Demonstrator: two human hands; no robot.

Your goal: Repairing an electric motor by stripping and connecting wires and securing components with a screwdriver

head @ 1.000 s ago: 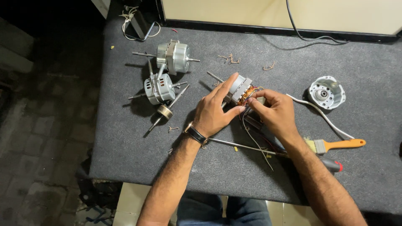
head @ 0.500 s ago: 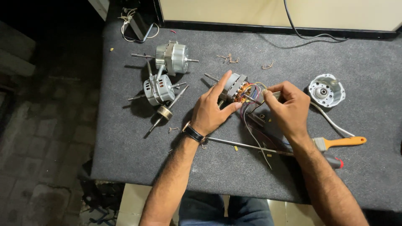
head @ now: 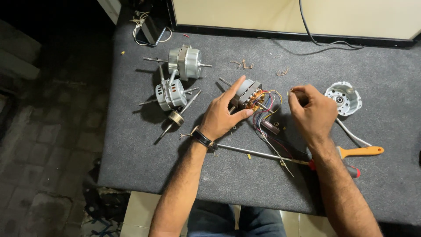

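Note:
A small motor stator point(head: 251, 93) with copper windings and coloured wires point(head: 268, 115) lies mid-table. My left hand point(head: 223, 113) grips its body, index finger stretched over the top, a dark watch on the wrist. To the right of the stator, my right hand point(head: 309, 110) is closed, pinching something small at its fingertips near the wire ends; what it pinches is hidden by the fingers.
Two silver motors point(head: 186, 61) point(head: 170, 94) and a loose rotor shaft point(head: 176, 117) lie at left on the grey felt table point(head: 228, 175). A round metal end cap point(head: 343, 97) sits right. A long screwdriver point(head: 280, 159) and an orange-handled brush point(head: 359, 152) lie under my right forearm.
My right hand has drawn away rightward from the stator, uncovering the windings and wires. The left hand keeps its hold on the stator body.

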